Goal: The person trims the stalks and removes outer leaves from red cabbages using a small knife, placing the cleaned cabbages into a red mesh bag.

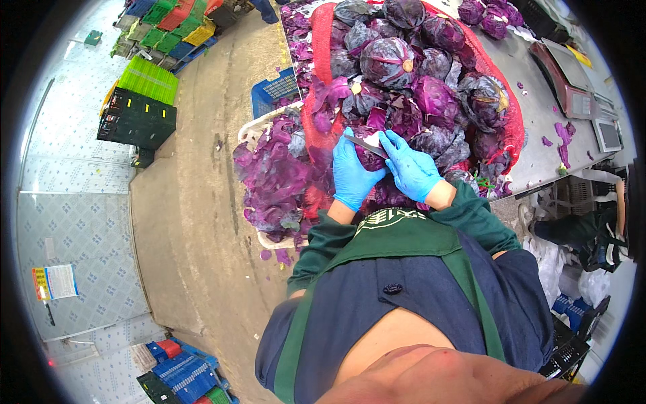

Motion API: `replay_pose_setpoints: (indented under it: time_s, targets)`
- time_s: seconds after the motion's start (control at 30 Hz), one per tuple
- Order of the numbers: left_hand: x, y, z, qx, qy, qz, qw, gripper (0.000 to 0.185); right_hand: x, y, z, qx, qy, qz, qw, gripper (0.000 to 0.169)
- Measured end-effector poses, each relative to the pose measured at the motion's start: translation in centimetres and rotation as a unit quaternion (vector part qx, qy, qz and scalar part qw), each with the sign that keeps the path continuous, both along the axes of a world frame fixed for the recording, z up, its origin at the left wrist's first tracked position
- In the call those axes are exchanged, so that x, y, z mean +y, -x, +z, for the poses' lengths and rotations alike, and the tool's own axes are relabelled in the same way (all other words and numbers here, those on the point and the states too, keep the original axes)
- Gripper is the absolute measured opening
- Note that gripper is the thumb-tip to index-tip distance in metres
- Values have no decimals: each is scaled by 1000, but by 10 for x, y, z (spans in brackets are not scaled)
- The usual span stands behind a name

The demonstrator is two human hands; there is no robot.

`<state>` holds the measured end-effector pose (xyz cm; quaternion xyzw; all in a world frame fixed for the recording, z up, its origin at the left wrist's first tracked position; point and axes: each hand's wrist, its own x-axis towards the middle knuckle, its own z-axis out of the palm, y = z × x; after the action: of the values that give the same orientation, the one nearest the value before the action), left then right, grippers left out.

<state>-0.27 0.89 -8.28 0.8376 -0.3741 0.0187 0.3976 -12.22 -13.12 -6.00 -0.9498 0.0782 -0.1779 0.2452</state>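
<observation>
Both hands wear blue gloves and work close together in front of the apron. My left hand is wrapped around the left side of a purple cabbage, fingers pointing away from me. In my right hand is a knife, its blade lying across the cabbage with the tip near my left fingertips. Pale flesh shows at the cabbage's top, just beyond the blade. The knife's handle is hidden by the right hand. Behind them, a red mesh bag lies spread open around a pile of purple cabbages.
A white basket heaped with loose purple leaves is at my left, near a blue crate. On the metal table stand a weighing scale and more cabbages. Another person's leg is at the right.
</observation>
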Motion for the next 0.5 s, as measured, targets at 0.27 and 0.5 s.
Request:
replay_pose_setpoints:
  time_s: [0.27,0.5]
  targets:
    - [-9,2,0,-28,-30,11,999,106,-2,-6,-10,-13,-2,-35,999,68]
    - [-11,7,5,-18,-60,11,998,113,-7,-19,3,88,-10,-56,994,61]
